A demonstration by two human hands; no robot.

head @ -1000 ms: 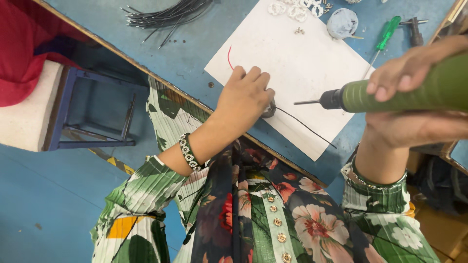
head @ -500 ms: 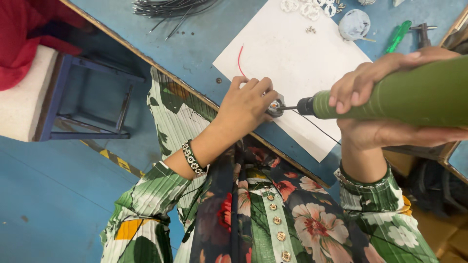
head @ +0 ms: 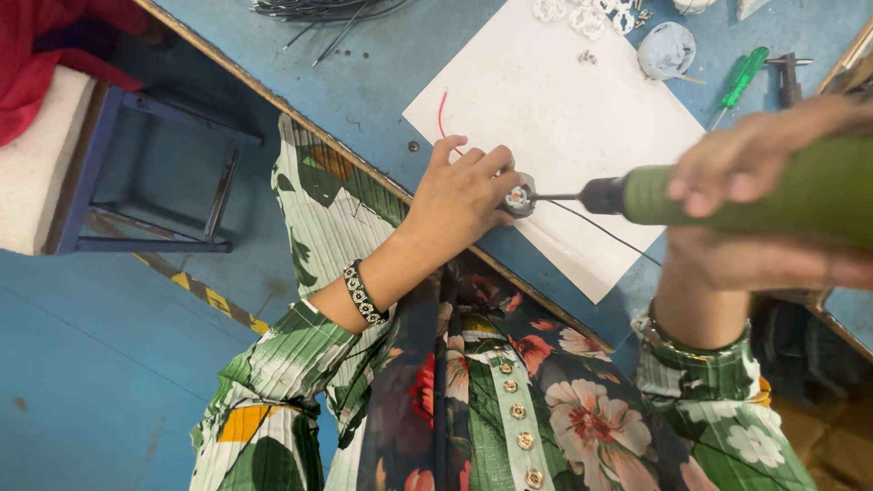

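My left hand (head: 459, 195) pinches a small round motor-like part (head: 519, 197) with red and black wires against a white paper sheet (head: 564, 118) on the blue table (head: 382, 64). My right hand (head: 773, 209) grips a thick green electric screwdriver (head: 773, 193). Its thin metal bit (head: 556, 196) lies level and its tip touches the face of the small round part. The red wire (head: 442, 114) curls away over the paper behind my left hand, and the black wire (head: 605, 232) runs under the tool.
At the table's far side lie a bundle of black wires (head: 318, 9), white plastic pieces (head: 582, 14), a round grey lump (head: 666, 50), a green-handled screwdriver (head: 741, 80) and a metal tool (head: 787, 77). A blue-framed stool (head: 136, 173) stands at the left.
The green screwdriver has moved left until its bit meets the small round part. My left hand has stayed closed on that part over the paper.
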